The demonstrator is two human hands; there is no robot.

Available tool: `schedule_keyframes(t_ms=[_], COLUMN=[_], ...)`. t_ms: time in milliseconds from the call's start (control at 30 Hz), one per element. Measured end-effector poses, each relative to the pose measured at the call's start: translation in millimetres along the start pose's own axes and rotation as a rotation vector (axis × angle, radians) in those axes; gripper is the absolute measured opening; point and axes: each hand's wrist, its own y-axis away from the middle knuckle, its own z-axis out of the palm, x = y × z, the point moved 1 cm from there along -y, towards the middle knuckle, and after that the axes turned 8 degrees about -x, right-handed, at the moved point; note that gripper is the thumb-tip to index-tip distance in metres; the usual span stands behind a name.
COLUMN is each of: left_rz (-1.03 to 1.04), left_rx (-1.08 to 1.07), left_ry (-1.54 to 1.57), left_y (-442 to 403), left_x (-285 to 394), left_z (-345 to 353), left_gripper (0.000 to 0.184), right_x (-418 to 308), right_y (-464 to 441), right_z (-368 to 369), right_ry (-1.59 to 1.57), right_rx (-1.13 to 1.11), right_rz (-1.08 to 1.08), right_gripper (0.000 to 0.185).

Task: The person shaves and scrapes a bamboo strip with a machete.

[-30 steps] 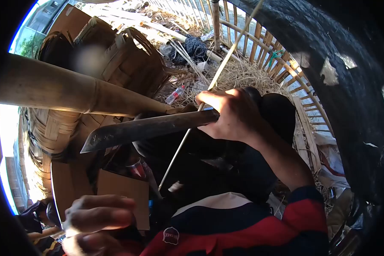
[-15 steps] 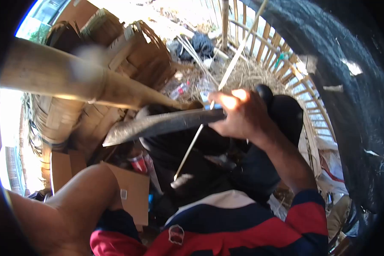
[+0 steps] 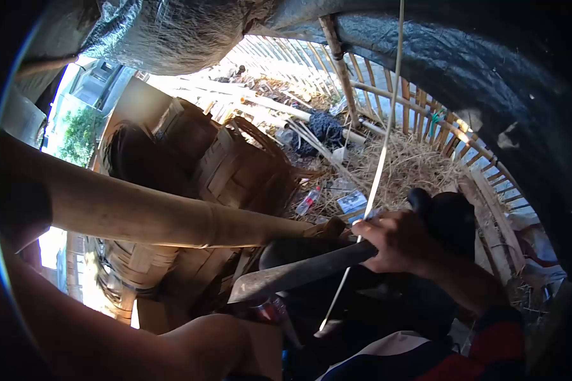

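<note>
My right hand is closed around the handle of a machete with a broad dark blade pointing left. A long pale bamboo strip passes at the same hand and seems held with the machete; it runs from the top edge down to my lap. My left forearm is bent at the lower left. A dark shape at the left edge, by a thick bamboo pole, may be my left hand, but its fingers are lost in shadow. The pole slants across toward my knees, above the blade.
Woven bamboo baskets stand at the left behind the pole. Dry straw, a plastic bottle and a dark bundle lie ahead. A slatted bamboo fence and black plastic sheeting curve round the right.
My view has tilted up, showing more fence and sheeting. My right hand still holds the machete and strip, both now lower right in view. My left forearm has swung up toward the left edge.
</note>
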Motion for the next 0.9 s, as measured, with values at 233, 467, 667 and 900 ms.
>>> schedule_keyframes(t_ms=[233, 467, 667, 900], left_rz=[-0.051, -0.105, -0.148, -0.153], left_rx=[-0.089, 0.007, 0.009, 0.052], left_ry=[0.092, 0.012, -0.014, -0.071], left_y=[-1, 19, 27, 22], left_x=[12, 36, 51, 56], left_z=[-14, -16, -25, -36], left_gripper=[0.076, 0.075, 0.074, 0.073], right_x=[5, 1, -1, 3], right_y=[4, 0, -6, -20], right_z=[-7, -9, -11, -7], right_ry=[0.047, 0.08, 0.06, 0.003], right_rx=[-0.056, -0.033, 0.049, 0.132], right_rz=[-0.02, -0.093, -0.11, -0.18], right_gripper=[0.048, 0.039, 0.029, 0.026])
